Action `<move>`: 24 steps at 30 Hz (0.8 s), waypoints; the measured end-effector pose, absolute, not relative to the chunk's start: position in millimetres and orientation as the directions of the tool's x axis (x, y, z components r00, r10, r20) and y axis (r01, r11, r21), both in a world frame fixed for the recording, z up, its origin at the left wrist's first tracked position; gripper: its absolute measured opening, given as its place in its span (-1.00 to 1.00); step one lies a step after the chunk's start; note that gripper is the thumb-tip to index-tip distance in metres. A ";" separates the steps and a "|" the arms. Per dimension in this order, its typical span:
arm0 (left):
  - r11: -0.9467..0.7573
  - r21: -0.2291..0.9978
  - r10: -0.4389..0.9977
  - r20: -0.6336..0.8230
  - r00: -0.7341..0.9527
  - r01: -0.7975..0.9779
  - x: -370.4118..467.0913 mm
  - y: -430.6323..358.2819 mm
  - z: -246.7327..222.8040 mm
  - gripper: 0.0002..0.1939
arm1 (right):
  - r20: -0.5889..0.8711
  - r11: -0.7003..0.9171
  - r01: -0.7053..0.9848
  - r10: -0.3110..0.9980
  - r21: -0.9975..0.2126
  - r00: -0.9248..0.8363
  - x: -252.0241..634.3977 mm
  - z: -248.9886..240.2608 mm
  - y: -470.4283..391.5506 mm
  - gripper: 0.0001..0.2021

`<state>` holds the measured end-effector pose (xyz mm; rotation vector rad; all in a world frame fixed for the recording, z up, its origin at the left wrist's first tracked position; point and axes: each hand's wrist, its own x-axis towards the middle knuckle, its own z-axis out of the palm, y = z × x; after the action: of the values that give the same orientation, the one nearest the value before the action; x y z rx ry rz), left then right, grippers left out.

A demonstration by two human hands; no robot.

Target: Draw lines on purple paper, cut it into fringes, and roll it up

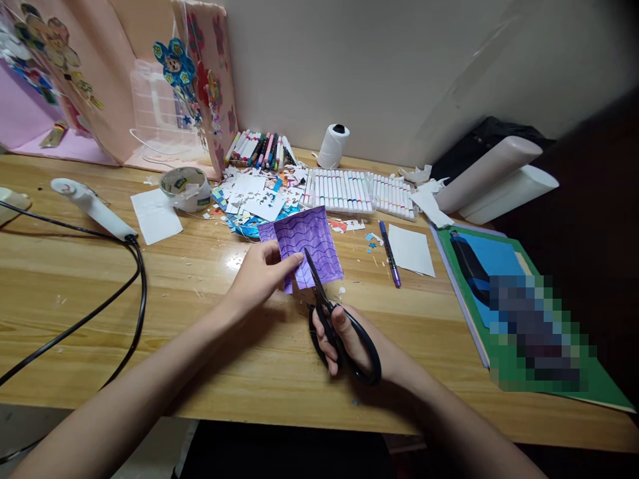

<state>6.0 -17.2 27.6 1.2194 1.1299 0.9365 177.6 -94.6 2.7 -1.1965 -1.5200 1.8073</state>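
Observation:
My left hand [259,276] pinches a purple sheet [312,236] with dark wavy lines, the thumb on top near its lower left part. Behind that sheet, at its left, more purple paper shows. Black-handled scissors [367,359] are in my right hand [349,339], whose fingers pass through the handle loops. The blades point up and to the left over the sheet's lower part, with the tip close to my left thumb. Whether the blades have cut into the paper is too small to tell.
Behind the sheet lie paper scraps [254,196] and marker sets [339,189]. A tape roll [184,189], a white device [92,209] and black cables [142,286] are at left. A purple pen [389,254], white paper [412,251] and green board [514,359] are at right.

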 end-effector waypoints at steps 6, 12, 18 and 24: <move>0.156 0.988 0.966 -0.152 0.210 -0.004 7.0 -17.4 28.5 -0.66 | -0.338 -0.334 0.095 0.814 -0.938 -0.472 172.7 -4.2 -94.5 -0.37; 0.188 0.982 0.956 -0.177 0.235 -0.023 6.5 -16.8 26.1 -0.65 | -0.313 -0.288 0.128 0.819 -0.949 -0.481 174.0 -0.7 -95.6 -0.33; 0.186 0.982 0.941 -0.184 0.285 0.022 7.1 -17.5 24.9 -0.65 | -0.329 -0.334 0.078 0.814 -0.939 -0.479 171.6 1.6 -93.9 -0.30; 0.190 0.981 0.940 -0.195 0.279 0.047 5.5 -15.9 24.8 -0.64 | -0.349 -0.373 0.032 0.833 -0.927 -0.430 167.9 -12.1 -95.2 -0.38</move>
<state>5.5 -15.9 24.8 1.2008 1.0975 0.8497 167.9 -95.2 -12.1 -1.2015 -1.2833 1.8579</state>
